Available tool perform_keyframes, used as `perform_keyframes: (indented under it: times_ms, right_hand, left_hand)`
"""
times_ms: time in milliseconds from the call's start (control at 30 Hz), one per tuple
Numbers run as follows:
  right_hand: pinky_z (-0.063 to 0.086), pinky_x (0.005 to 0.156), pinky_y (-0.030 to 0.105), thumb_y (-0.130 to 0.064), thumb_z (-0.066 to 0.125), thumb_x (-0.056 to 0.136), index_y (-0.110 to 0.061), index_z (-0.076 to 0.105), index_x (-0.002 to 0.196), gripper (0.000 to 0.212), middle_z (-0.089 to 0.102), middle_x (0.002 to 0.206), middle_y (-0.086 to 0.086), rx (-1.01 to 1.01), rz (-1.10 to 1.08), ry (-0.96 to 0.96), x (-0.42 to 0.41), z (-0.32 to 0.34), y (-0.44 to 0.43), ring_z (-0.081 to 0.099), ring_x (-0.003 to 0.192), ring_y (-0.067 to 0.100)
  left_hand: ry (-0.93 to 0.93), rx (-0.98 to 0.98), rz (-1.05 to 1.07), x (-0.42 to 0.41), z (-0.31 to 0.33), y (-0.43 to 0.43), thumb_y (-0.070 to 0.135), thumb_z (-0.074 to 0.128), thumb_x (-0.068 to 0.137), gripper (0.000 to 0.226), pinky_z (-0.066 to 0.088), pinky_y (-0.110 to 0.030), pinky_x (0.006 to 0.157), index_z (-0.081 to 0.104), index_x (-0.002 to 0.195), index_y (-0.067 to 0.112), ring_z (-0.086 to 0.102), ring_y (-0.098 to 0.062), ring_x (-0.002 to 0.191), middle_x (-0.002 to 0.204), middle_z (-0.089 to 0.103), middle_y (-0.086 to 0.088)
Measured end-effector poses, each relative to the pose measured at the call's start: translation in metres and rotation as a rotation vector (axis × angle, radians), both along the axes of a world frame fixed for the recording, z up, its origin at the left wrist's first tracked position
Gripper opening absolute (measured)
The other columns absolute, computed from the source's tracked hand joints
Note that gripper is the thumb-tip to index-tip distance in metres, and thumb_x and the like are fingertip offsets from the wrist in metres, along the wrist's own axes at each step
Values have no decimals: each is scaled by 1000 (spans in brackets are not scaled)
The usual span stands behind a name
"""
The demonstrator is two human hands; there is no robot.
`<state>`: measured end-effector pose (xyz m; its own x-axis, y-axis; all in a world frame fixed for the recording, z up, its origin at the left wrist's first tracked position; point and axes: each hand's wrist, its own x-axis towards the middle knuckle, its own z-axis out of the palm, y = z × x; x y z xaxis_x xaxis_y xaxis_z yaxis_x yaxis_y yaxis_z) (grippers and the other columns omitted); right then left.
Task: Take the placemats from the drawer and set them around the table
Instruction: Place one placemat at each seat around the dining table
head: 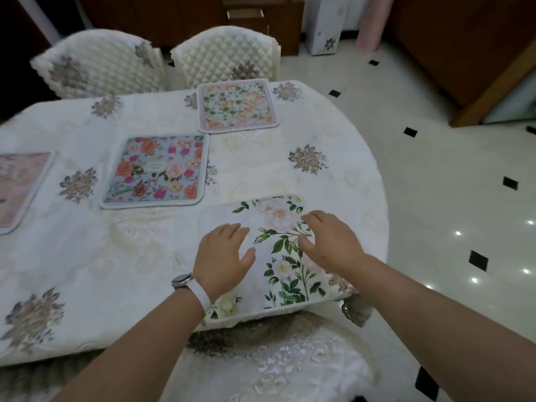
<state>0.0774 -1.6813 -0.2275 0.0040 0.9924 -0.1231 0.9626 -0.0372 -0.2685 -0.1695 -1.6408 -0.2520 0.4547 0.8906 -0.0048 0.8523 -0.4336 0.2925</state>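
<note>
At the table (348, 175) edge, left hand (223, 256) and right hand (330, 242) touch the white placemat (278, 274), grips apart.

Quilted chairs (226, 53) (two), tiled floor (435, 181) — cabinet (179, 18)

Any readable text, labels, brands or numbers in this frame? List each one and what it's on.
Nothing legible.
Oval label at the centre of the blue floral placemat: has lettering, but it is too blurred to read.
Watch on the left wrist: nothing readable on it at this angle.
Nothing else in view bears text.
</note>
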Motion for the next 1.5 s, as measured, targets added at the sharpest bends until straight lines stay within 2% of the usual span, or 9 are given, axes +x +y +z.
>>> perform_keyframes:
  times_ms: [167, 367, 567, 733, 900, 1067, 1233, 1500]
  right_hand:
    - [42, 97, 36, -44, 47, 96, -20, 44, 143, 53, 49, 142, 1, 7, 2, 5, 31, 17, -15, 46, 125, 22]
    - [41, 99, 36, -45, 48, 95, -20, 42, 144, 56, 46, 144, 1, -5, 60, 6, 83, 22, -16, 44, 126, 23]
    - [37, 104, 39, -48, 46, 95, -21, 41, 145, 57, 41, 148, 3, 11, 131, 18, 181, 24, -13, 39, 133, 24]
    - [31, 107, 38, -49, 45, 96, -22, 43, 144, 56, 39, 152, 4, 49, 140, 25, 272, 33, -13, 36, 137, 25]
    - [31, 106, 38, -49, 44, 96, -21, 50, 137, 50, 46, 143, 3, 81, 79, 54, 351, 51, -18, 39, 132, 25]
    - [27, 110, 39, -52, 39, 97, -23, 42, 144, 56, 38, 151, 3, 79, 10, 49, 414, 66, -13, 32, 138, 24]
    - [28, 110, 40, -52, 39, 97, -23, 41, 145, 56, 39, 150, 2, 63, -27, 58, 458, 70, 10, 32, 138, 23]
    - [35, 106, 41, -51, 44, 95, -23, 48, 140, 53, 47, 143, 0, 33, -36, 24, 525, 54, 106, 39, 132, 23]
  left_hand:
    - [-10, 27, 29, 30, 16, -14, 47, 49, 85, 52, 40, -45, 102, 59, 129, 22, 50, -22, 127, 135, 58, 1]
    - [33, 19, 89, 78, 26, -29, 48, 47, 86, 53, 38, -44, 103, 59, 130, 22, 49, -21, 127, 135, 58, 1]
    - [58, 33, 122, 179, 36, -31, 56, 33, 84, 64, 39, -44, 103, 58, 132, 22, 48, -21, 128, 137, 56, 1]
    - [37, 43, 144, 273, 44, -29, 57, 32, 86, 65, 40, -46, 102, 59, 131, 20, 50, -26, 127, 136, 57, -4]
    - [18, 50, 104, 350, 60, -23, 57, 32, 87, 65, 42, -46, 102, 60, 130, 18, 50, -27, 126, 136, 58, -5]
    - [11, 95, 52, 408, 72, 2, 56, 33, 86, 63, 43, -46, 98, 63, 126, 18, 53, -28, 122, 131, 61, -6]
    - [-6, 92, 21, 458, 74, 38, 55, 33, 85, 63, 41, -45, 100, 61, 128, 19, 51, -27, 124, 134, 59, -5]
    - [-22, 64, 12, 530, 48, 134, 55, 32, 84, 64, 38, -42, 101, 58, 132, 21, 48, -24, 127, 137, 56, -2]
